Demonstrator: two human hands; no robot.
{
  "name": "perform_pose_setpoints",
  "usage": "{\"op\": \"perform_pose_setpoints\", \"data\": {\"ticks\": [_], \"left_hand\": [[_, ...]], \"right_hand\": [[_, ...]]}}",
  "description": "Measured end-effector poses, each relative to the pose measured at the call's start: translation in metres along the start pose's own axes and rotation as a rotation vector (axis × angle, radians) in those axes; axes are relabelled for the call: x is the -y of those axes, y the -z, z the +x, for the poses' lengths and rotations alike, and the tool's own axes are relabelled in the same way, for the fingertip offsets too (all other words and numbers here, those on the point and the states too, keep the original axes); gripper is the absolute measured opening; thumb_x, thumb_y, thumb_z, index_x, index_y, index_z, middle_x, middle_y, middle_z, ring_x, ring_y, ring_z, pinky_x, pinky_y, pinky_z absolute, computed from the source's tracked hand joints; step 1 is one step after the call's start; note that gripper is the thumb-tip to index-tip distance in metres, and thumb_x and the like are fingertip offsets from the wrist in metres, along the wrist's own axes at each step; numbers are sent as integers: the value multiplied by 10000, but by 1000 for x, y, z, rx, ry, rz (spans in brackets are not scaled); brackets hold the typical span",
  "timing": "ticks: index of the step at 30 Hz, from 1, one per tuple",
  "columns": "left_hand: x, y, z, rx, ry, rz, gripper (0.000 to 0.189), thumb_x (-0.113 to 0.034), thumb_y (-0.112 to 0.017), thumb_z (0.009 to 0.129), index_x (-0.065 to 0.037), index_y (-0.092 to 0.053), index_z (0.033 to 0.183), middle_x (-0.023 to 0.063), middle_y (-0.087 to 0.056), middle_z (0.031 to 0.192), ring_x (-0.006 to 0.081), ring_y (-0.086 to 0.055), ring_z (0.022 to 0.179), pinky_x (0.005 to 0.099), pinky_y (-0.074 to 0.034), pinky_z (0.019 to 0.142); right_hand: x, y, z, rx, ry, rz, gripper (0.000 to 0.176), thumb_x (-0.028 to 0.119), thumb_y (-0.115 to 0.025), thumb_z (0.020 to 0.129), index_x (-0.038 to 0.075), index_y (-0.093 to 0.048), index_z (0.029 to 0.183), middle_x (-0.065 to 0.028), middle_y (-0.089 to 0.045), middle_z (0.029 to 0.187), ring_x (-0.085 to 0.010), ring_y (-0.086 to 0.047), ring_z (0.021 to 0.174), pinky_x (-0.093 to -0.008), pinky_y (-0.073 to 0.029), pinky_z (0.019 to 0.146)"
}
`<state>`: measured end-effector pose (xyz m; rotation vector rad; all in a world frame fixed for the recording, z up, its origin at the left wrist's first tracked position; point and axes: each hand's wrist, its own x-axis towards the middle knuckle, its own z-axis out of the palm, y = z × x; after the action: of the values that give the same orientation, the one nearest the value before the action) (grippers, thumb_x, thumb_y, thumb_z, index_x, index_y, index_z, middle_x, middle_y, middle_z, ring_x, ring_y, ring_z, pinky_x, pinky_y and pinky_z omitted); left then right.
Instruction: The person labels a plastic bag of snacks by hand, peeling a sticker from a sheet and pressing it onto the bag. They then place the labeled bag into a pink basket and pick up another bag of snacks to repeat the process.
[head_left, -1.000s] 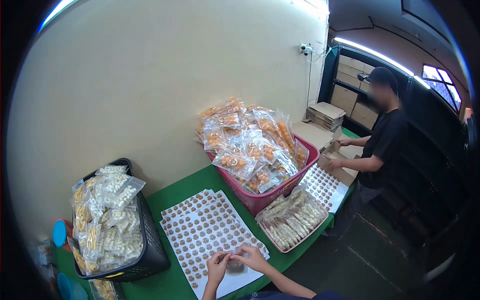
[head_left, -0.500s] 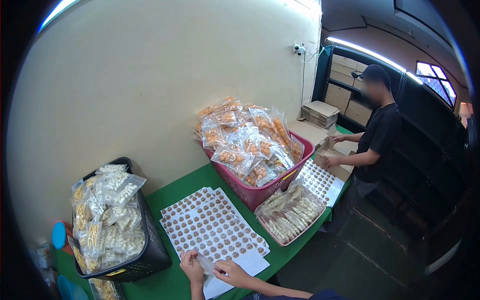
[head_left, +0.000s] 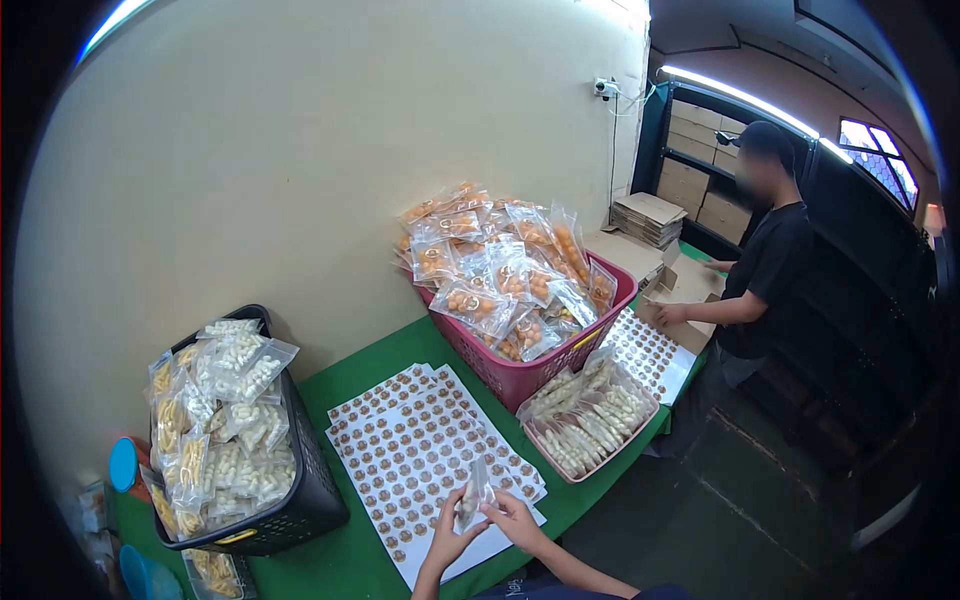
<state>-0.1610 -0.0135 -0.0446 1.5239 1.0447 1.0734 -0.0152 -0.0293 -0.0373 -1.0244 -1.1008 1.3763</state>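
Clear plastic snack packet (head_left: pixel 475 497), small, pale contents: held upright between both your hands at the near edge of the green table (head_left: pixel 375 365), just above the white sheets of round brown stickers (head_left: pixel 420 450)

Head view:
- Your left hand (head_left: pixel 446 525): fingers pinched shut on the packet's left side
- Your right hand (head_left: pixel 516 520): fingers closed on its lower right edge, so both grips are clamped on the same packet
- Sticker sheets lie fanned and overlapping, under and beyond your hands; the strip nearest you looks bare white
- To your left, a black plastic mesh basket (head_left: pixel 305 500) heaped with clear packets of white and yellow snacks; a round blue lid (head_left: pixel 122 463) just beside it, by the wall
- Beyond the sheets, a pink plastic basket (head_left: pixel 540 380) piled high with packets of orange balls; close against its front, a shallow pink tray (head_left: pixel 612 460) of white stick snacks
- Far end of the table: another person in a black shirt (head_left: pixel 770 270), hands on a flat brown cardboard box (head_left: pixel 690 290); a further sticker sheet (head_left: pixel 645 355) lies between that box and the pink basket
- Stack of folded cardboard (head_left: pixel 648 218) behind, by the wall
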Motion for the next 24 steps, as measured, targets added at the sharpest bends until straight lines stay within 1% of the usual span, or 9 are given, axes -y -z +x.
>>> {"op": "perform_pose_setpoints", "data": {"ticks": [2, 7, 10, 13, 14, 18, 19, 22, 24], "left_hand": [[-8, 0, 0, 19, 92, -3, 595, -94, -637, 736, -103, -355, 1260, 86, -404, 1266, 245, -390, 1173, 413, -344, 941], [-7, 8, 7, -61, -53, 135, 443, 26, -537, 745, -33, -472, 1179, 159, -510, 1181, 238, -486, 1094, 317, -373, 902], [-8, 4, 7, -109, -45, 193, 326, -55, -504, 819, -4, -494, 1141, 131, -561, 1091, 200, -520, 1014, 294, -404, 838], [1, 1, 6, -131, 302, 64, 283, -179, -457, 886, 10, -528, 1085, 75, -584, 962, 134, -529, 893, 256, -414, 774], [3, -4, 8, -142, 271, -1, 293, -208, -444, 896, 7, -532, 1075, 59, -578, 939, 118, -523, 869, 246, -412, 760], [-2, -30, 25, -188, 222, -305, 308, -254, -409, 918, -5, -539, 1045, 37, -573, 917, 93, -518, 847, 228, -409, 754], [-9, -36, 33, -187, 222, -354, 307, -253, -406, 919, -4, -538, 1042, 39, -574, 920, 93, -518, 851, 231, -410, 758], [-19, -57, 55, -219, 242, -468, 310, -268, -409, 918, -4, -542, 1011, 40, -579, 917, 97, -522, 857, 242, -412, 772], [-22, -75, 70, -234, 227, -549, 315, -280, -415, 916, -5, -545, 997, 37, -580, 906, 95, -519, 861, 240, -411, 765]], "right_hand": [[-2, -1, -1, 40, 44, -69, 219, 102, -501, 867, -38, -546, 1028, -55, -484, 1098, -119, -496, 939, -238, -412, 791], [3, 12, 7, 176, 255, -360, 262, 139, -568, 825, 10, -552, 1052, -62, -470, 1164, -180, -457, 1054, -297, -365, 877], [18, 23, 13, 142, 172, -395, 404, 209, -633, 778, 33, -505, 1119, -72, -453, 1194, -209, -436, 1097, -328, -354, 903], [27, 42, 27, 99, 126, -451, 559, 272, -683, 730, 54, -442, 1186, -80, -426, 1227, -222, -426, 1115, -351, -354, 912], [29, 50, 32, 89, 134, -479, 609, 291, -697, 715, 62, -420, 1207, -83, -415, 1238, -225, -424, 1118, -358, -355, 914], [30, 86, 46, 415, -128, -396, 298, 262, -657, 765, 10, -574, 899, -38, -584, 863, -96, -527, 771, -248, -427, 694], [51, 85, 44, 384, -16, -389, 259, 245, -639, 784, -2, -574, 745, 10, -557, 673, -47, -478, 647, -216, -398, 591], [85, 105, 55, 428, 71, -435, 251, 237, -637, 787, 2, -578, 726, 14, -547, 659, -50, -478, 653, -209, -386, 590], [80, 126, 65, 479, 50, -419, 287, 251, -650, 775, 9, -565, 904, 6, -558, 768, -61, -476, 706, -208, -389, 625]]}}
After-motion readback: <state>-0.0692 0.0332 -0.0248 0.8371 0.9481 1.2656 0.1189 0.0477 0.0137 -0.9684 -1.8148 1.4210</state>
